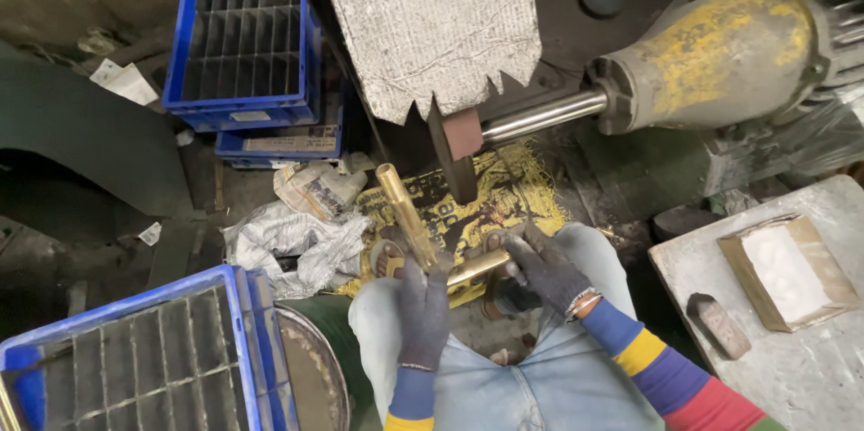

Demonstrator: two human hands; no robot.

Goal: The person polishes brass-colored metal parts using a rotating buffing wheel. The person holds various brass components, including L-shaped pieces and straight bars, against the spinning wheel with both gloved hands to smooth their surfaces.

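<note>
Both gloved hands, left hand (423, 305) and right hand (544, 267), clench one L-shaped brass handle (409, 215), steadying it just near of the buffing wheel (450, 150).

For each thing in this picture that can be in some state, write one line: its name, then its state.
left hand: gloved, gripping the brass piece
right hand: gloved, gripping the brass piece's other arm
brass piece: held up, one end pointing toward the wheel
buffing wheel: on the motor shaft, not touching the brass
near blue crate: dividers empty
far blue crate: dividers empty, stacked on another
small box: open
</note>
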